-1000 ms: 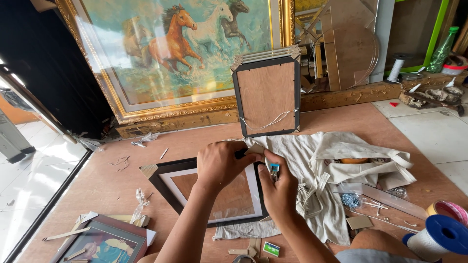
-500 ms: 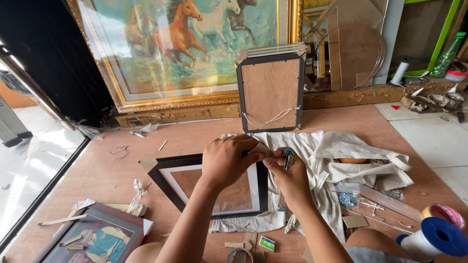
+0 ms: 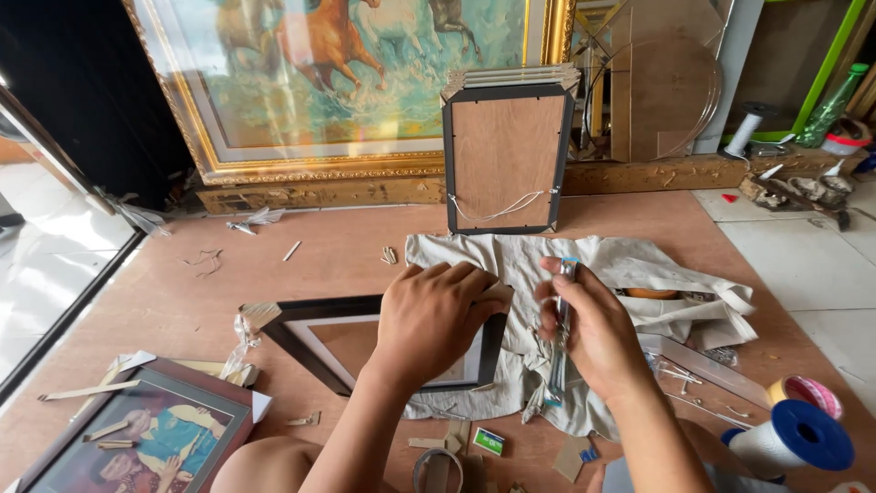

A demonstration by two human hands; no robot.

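A black picture frame [image 3: 310,333] with a white inner border lies flat on the brown floor, its right end on a pale cloth [image 3: 639,274]. My left hand [image 3: 436,315] presses down on the frame's right corner, fingers curled over a cardboard corner piece. My right hand [image 3: 589,329] is closed around a slim teal cutter knife [image 3: 558,351], held upright just right of that corner and above the cloth.
A stack of frames [image 3: 506,155] stands back-out behind the cloth, before a large gold-framed horse painting [image 3: 365,82]. A framed picture [image 3: 137,438] lies at the lower left. A blue-capped spool [image 3: 789,438], tape rolls and cardboard scraps lie at the lower right.
The view has tilted up and closer. My right hand has moved slightly away from the frame corner with the cutter; my left hand stays on the corner.
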